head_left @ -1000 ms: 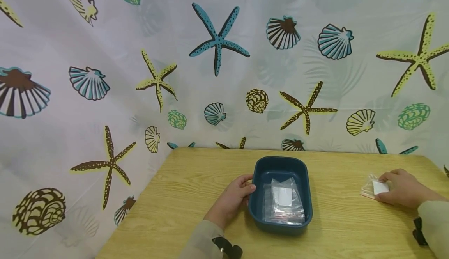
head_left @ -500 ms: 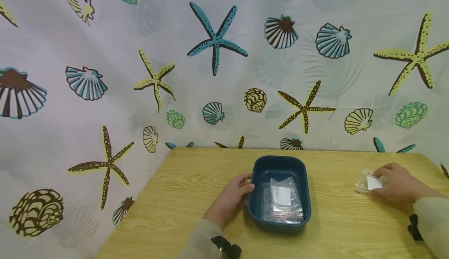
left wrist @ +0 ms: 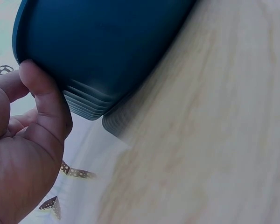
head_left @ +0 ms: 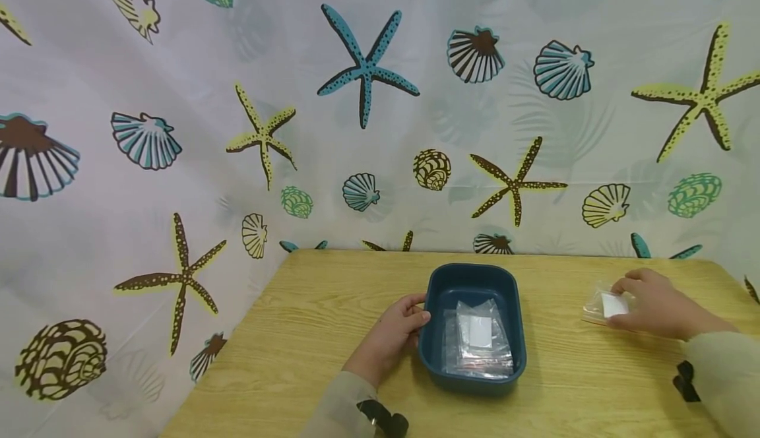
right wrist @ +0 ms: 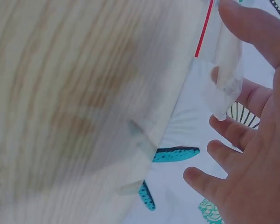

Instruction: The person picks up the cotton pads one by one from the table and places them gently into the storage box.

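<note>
A dark blue plastic bin (head_left: 515,312) stands on the table, with several clear zip bags (head_left: 487,352) lying inside, the top one containing a white rectangle. My left hand (head_left: 388,332) holds the bin's left side, its thumb at the rim; in the left wrist view the thumb (left wrist: 42,93) touches the bin's outer wall (left wrist: 107,42) and the other fingers are partly hidden. To the right of the bin, my right hand (head_left: 653,306) pinches a small zip bag (head_left: 615,304) between thumb and fingers. That bag (right wrist: 227,70) has a red seal line and a white piece inside.
The wood-grain table (head_left: 332,293) extends on both sides of the bin. Behind it and at the left hangs a white curtain (head_left: 404,141) printed with starfish and shells. Dark straps with small devices sit on both wrists.
My right hand has moved left and slightly away from me with the small zip bag, closer to the bin. The left hand and the bin stay in place.
</note>
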### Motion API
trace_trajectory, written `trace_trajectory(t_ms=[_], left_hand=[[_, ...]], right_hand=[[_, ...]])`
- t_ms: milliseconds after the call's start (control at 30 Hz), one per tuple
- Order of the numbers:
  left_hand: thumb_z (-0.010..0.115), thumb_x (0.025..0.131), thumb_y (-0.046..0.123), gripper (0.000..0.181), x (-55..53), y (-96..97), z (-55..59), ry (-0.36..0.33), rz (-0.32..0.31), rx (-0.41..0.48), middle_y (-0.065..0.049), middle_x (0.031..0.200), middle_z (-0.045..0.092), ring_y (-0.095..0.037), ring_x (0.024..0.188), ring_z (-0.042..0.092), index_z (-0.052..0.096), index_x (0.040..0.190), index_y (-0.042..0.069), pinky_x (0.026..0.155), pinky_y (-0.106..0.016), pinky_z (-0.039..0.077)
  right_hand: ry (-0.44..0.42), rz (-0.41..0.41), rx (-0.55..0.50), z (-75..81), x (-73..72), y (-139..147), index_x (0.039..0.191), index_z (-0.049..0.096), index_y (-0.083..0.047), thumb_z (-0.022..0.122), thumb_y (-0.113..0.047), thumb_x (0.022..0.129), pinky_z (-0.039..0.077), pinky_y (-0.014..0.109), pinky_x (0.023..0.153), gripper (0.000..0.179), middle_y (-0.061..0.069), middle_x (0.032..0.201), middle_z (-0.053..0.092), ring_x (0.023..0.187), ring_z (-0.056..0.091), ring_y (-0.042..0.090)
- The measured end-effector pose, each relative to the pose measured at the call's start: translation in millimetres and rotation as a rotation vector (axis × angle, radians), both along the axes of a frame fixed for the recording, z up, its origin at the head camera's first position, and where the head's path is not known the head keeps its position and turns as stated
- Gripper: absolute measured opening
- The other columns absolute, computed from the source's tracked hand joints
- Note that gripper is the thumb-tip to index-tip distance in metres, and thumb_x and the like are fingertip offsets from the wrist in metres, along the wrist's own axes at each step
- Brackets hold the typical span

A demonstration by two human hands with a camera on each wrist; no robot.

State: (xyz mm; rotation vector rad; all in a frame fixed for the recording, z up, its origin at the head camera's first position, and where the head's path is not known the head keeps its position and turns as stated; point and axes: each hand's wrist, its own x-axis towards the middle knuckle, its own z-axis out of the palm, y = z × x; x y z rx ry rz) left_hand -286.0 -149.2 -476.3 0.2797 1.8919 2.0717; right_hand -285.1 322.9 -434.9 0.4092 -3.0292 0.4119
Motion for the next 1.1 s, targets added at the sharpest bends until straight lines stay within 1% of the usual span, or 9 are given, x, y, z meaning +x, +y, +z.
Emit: trace_trajectory(t_ms=[233, 433, 533, 600, 700, 833, 900, 1100], left_hand=[[0.057, 0.105, 0.013, 0.045, 0.7, 0.2, 0.4, -0.002, 0.01, -0.019, -0.015, 0.111, 0.06, -0.018, 0.083, 0.061, 0.047, 0.148, 0.006, 0.068, -0.028, 0.053], [0.056, 0.105, 0.014, 0.046, 0.3, -0.2, 0.3, 0.004, 0.003, -0.023, -0.017, 0.113, 0.06, -0.018, 0.082, 0.061, 0.046, 0.149, 0.005, 0.067, -0.027, 0.052], [0.055, 0.106, 0.015, 0.045, 0.1, -0.2, 0.4, 0.013, 0.006, -0.032, -0.018, 0.114, 0.06, -0.018, 0.081, 0.061, 0.046, 0.149, 0.006, 0.066, -0.027, 0.052], [0.055, 0.106, 0.014, 0.044, -0.3, -0.2, -0.1, 0.006, 0.005, -0.025, -0.018, 0.114, 0.06, -0.019, 0.082, 0.061, 0.047, 0.149, 0.006, 0.066, -0.027, 0.052], [0.054, 0.106, 0.013, 0.044, -0.7, -0.2, 0.6, 0.01, 0.005, -0.027, -0.018, 0.112, 0.06, -0.018, 0.081, 0.061, 0.047, 0.148, 0.005, 0.066, -0.027, 0.052], [0.054, 0.106, 0.012, 0.044, -0.3, 0.3, 2.0, 0.011, 0.007, -0.032, -0.018, 0.112, 0.06, -0.018, 0.08, 0.06, 0.047, 0.148, 0.004, 0.065, -0.027, 0.051], [0.053, 0.106, 0.011, 0.044, -0.1, 0.6, 2.2, 0.01, 0.007, -0.032, -0.019, 0.113, 0.06, -0.019, 0.08, 0.06, 0.046, 0.148, 0.004, 0.065, -0.027, 0.051], [0.054, 0.105, 0.012, 0.044, -2.1, 0.4, -0.3, 0.018, -0.004, -0.017, -0.021, 0.114, 0.059, -0.02, 0.081, 0.058, 0.046, 0.148, 0.003, 0.065, -0.027, 0.05]], right_hand=[[0.032, 0.048, -0.001, 8.1, -0.5, -19, 0.11, 0.069, -0.007, 0.086, -0.055, 0.072, 0.041, 0.07, 0.091, 0.064, 0.037, 0.131, 0.047, 0.117, 0.044, 0.057], [0.062, 0.096, -0.034, 25.1, 5.4, -42, 0.114, 0.068, -0.009, 0.083, -0.057, 0.076, 0.038, 0.07, 0.096, 0.063, 0.035, 0.139, 0.044, 0.124, 0.042, 0.058], [0.074, 0.108, -0.047, 33.7, 9.5, -56, 0.115, 0.067, -0.01, 0.082, -0.058, 0.076, 0.038, 0.069, 0.098, 0.063, 0.033, 0.142, 0.043, 0.126, 0.042, 0.056], [0.088, 0.117, -0.056, 38.4, 12.5, -65, 0.115, 0.068, -0.011, 0.082, -0.059, 0.076, 0.039, 0.068, 0.098, 0.064, 0.031, 0.143, 0.043, 0.126, 0.042, 0.054], [0.118, 0.15, -0.067, 45.3, 16.8, -77, 0.116, 0.068, -0.011, 0.083, -0.058, 0.076, 0.04, 0.067, 0.098, 0.063, 0.028, 0.143, 0.044, 0.126, 0.044, 0.052], [0.147, 0.198, -0.082, 51.4, 21.1, -94, 0.118, 0.067, -0.011, 0.086, -0.052, 0.076, 0.04, 0.065, 0.1, 0.061, 0.025, 0.144, 0.044, 0.127, 0.044, 0.049], [0.153, 0.217, -0.092, 52.6, 22.2, -103, 0.117, 0.067, -0.012, 0.086, -0.05, 0.076, 0.038, 0.065, 0.102, 0.059, 0.024, 0.145, 0.044, 0.13, 0.042, 0.049], [0.142, 0.252, -0.103, 50.5, 22.7, -132, 0.119, 0.067, -0.016, 0.086, -0.052, 0.076, 0.032, 0.065, 0.108, 0.059, 0.02, 0.15, 0.042, 0.143, 0.027, 0.048]])
